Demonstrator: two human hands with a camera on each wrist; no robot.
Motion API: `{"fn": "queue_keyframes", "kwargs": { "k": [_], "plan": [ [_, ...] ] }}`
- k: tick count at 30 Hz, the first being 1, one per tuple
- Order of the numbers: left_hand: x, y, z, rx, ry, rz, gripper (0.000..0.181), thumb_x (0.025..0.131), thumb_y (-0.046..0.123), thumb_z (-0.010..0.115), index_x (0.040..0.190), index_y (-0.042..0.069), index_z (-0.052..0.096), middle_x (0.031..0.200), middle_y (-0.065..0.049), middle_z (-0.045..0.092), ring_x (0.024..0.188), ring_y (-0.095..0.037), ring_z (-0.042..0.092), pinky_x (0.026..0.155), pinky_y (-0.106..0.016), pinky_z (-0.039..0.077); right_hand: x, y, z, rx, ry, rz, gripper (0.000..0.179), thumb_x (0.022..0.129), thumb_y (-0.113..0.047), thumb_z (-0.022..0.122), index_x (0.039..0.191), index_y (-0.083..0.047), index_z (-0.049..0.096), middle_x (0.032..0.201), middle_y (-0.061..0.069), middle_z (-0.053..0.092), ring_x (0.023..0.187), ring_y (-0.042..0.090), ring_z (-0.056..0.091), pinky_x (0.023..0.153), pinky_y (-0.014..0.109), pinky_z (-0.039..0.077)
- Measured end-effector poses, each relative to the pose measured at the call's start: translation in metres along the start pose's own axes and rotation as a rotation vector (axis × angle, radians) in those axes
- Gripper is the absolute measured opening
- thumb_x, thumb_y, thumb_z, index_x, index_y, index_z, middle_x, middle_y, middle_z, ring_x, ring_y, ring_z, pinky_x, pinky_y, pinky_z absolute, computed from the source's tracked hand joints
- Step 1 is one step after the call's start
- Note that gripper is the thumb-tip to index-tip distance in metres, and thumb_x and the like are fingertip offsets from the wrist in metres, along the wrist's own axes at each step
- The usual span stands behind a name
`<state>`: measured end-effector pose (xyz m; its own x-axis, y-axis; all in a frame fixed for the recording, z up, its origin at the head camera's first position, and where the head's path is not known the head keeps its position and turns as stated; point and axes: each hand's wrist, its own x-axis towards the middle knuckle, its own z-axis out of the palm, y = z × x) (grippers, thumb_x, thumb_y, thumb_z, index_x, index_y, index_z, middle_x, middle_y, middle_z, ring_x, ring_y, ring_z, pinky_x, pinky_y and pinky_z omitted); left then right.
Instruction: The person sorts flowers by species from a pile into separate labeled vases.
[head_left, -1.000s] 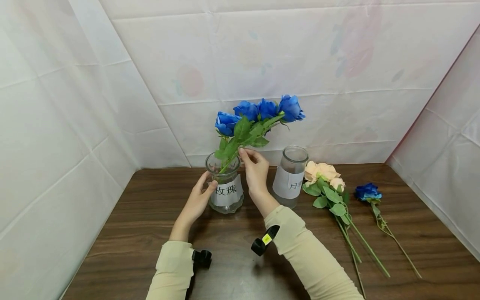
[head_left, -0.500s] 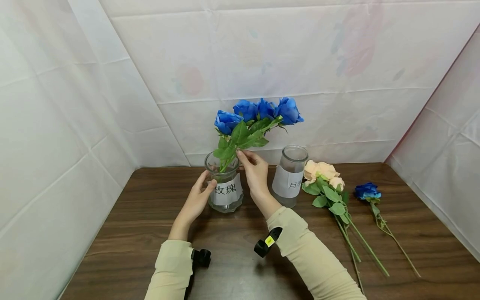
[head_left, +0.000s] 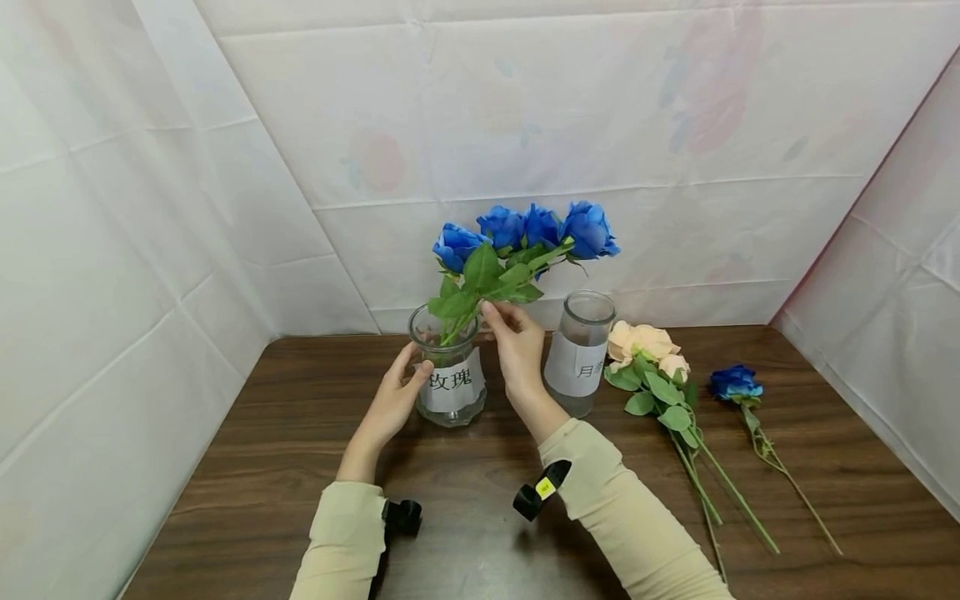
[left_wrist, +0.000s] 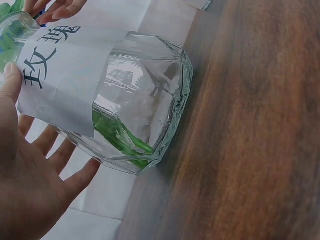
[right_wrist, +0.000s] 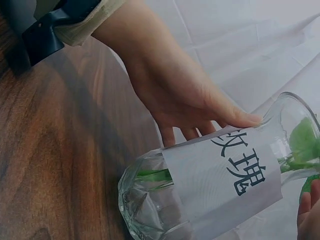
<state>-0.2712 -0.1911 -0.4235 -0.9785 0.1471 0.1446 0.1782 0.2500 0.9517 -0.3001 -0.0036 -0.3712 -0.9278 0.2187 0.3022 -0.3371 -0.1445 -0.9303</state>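
Note:
A clear glass vase [head_left: 452, 407] with a paper label stands on the table, several blue roses [head_left: 589, 231] leaning right from its mouth. Their green stems [left_wrist: 120, 137] reach down inside the glass. My left hand [head_left: 392, 398] holds the vase from the left, thumb on the front and fingers round the back. At the rim's right side, my right hand [head_left: 517, 346] pinches the rose stems just below the green leaves [head_left: 482, 268]. The exact pinch point is partly hidden by leaves. In the right wrist view, only a few right fingers [right_wrist: 310, 200] show at the edge.
A second labelled glass vase [head_left: 588, 333] stands close to the right of my right hand. Beyond it lie peach roses [head_left: 643, 346] with long stems, then a single blue rose [head_left: 737, 383]. White cloth [head_left: 480, 108] hangs behind the wooden table [head_left: 247, 492].
The blue rose heads shift slightly left, then swing back right and sit a little lower. My right hand moves slightly right with them. My left hand stays on the vase.

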Motion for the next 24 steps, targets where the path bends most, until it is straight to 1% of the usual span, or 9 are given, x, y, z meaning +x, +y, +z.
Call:
{"fn": "queue_keyframes", "kwargs": {
  "k": [2,4,8,13,16,18,20,24],
  "plan": [
    [0.003,-0.007,0.001,0.004,0.008,0.007,0.058,0.107,0.028,0.048,0.156,0.007,0.026,0.151,-0.022,0.036,0.135,-0.035,0.038,0.112,-0.052,0.03,0.001,0.0,0.001,-0.017,-0.005,0.004,0.025,0.092,-0.018,0.074,0.105,0.003,0.073,0.088,0.003,0.068,0.076,0.013,0.064,0.074,0.035,0.056],
    [0.003,-0.01,0.001,0.015,0.015,0.015,0.059,0.106,0.031,0.048,0.156,0.008,0.026,0.151,-0.021,0.037,0.134,-0.034,0.039,0.112,-0.052,0.03,0.003,0.001,0.001,-0.042,-0.022,0.018,0.026,0.091,-0.019,0.074,0.104,0.003,0.074,0.091,0.006,0.069,0.077,0.013,0.063,0.077,0.039,0.056],
    [0.004,-0.013,0.001,0.015,0.03,0.024,0.061,0.105,0.034,0.049,0.156,0.008,0.027,0.149,-0.02,0.039,0.133,-0.034,0.041,0.11,-0.053,0.032,0.008,0.001,0.003,-0.092,-0.071,0.087,0.026,0.091,-0.02,0.074,0.105,0.001,0.075,0.099,0.01,0.071,0.08,0.016,0.063,0.082,0.044,0.055],
    [0.004,-0.014,0.002,0.017,0.038,0.039,0.062,0.105,0.032,0.052,0.155,0.006,0.028,0.15,-0.022,0.038,0.136,-0.035,0.039,0.11,-0.053,0.032,0.021,-0.004,0.004,-0.132,-0.135,0.199,0.028,0.091,-0.027,0.073,0.107,-0.004,0.075,0.111,0.006,0.069,0.098,0.021,0.062,0.085,0.039,0.052],
    [0.004,-0.014,0.002,0.02,0.031,0.038,0.062,0.104,0.031,0.053,0.155,0.007,0.028,0.154,-0.021,0.034,0.14,-0.034,0.034,0.111,-0.054,0.031,0.026,-0.006,0.005,-0.122,-0.161,0.24,0.029,0.092,-0.027,0.073,0.109,-0.004,0.074,0.112,0.007,0.068,0.106,0.028,0.061,0.087,0.038,0.051],
    [0.003,-0.012,0.002,0.017,0.022,0.028,0.062,0.104,0.03,0.053,0.156,0.008,0.027,0.156,-0.02,0.032,0.142,-0.033,0.031,0.112,-0.054,0.03,0.027,-0.007,0.004,-0.093,-0.166,0.26,0.03,0.092,-0.026,0.073,0.111,-0.003,0.073,0.11,0.008,0.069,0.11,0.033,0.06,0.088,0.039,0.052],
    [0.002,-0.008,0.002,0.011,0.01,0.017,0.062,0.105,0.028,0.053,0.156,0.007,0.025,0.156,-0.021,0.03,0.143,-0.035,0.029,0.112,-0.054,0.028,0.026,-0.007,0.003,-0.07,-0.168,0.269,0.031,0.093,-0.026,0.072,0.114,-0.003,0.072,0.109,0.008,0.07,0.113,0.036,0.059,0.089,0.039,0.052],
    [-0.004,0.013,0.002,0.011,-0.007,0.004,0.063,0.105,0.021,0.052,0.156,0.0,0.022,0.156,-0.026,0.027,0.143,-0.039,0.028,0.113,-0.055,0.027,0.022,-0.007,0.0,-0.039,-0.172,0.27,0.034,0.093,-0.027,0.072,0.116,-0.002,0.07,0.109,0.01,0.069,0.115,0.04,0.057,0.09,0.04,0.052]
  ]
}}
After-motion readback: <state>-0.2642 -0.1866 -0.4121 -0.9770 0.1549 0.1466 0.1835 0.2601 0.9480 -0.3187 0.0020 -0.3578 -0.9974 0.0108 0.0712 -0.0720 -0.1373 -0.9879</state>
